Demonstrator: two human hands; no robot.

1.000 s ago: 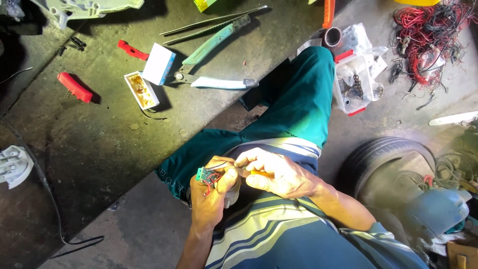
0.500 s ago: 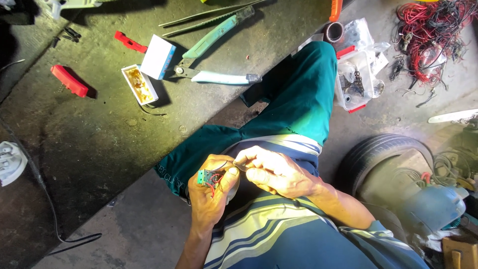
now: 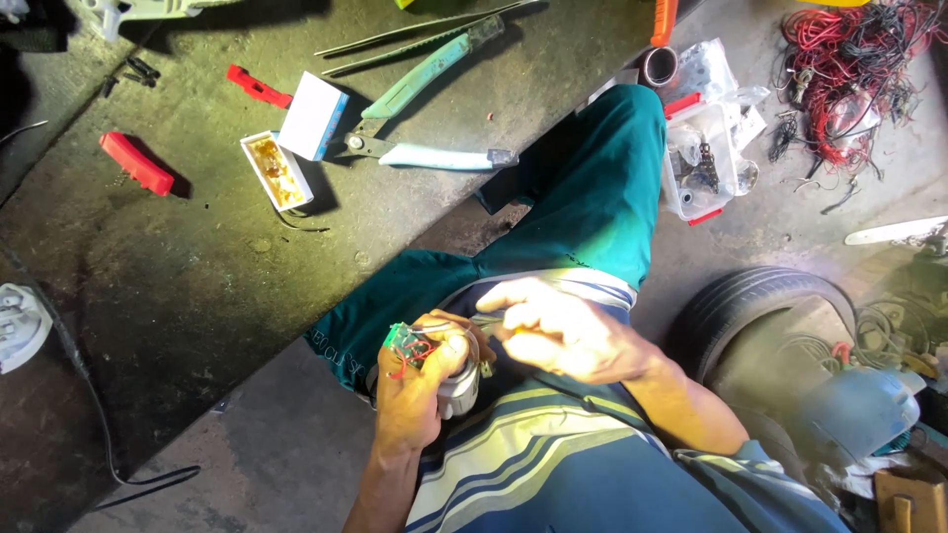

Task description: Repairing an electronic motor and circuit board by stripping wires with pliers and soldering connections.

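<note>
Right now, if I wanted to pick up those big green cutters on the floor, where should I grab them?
Probably by the two long handles, not the metal jaws. The green cutters lie flat on the floor with the handles spread in a V. One points toward the top, the other toward the teal trouser leg. Come from above, on the handle side, and close them together.

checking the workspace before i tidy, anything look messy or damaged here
Yes. A tangle of red wires lies heaped on the floor at top right. The left hand grips a small part with a bare green circuit board and loose red wires exposed, casing apparently off.
</note>
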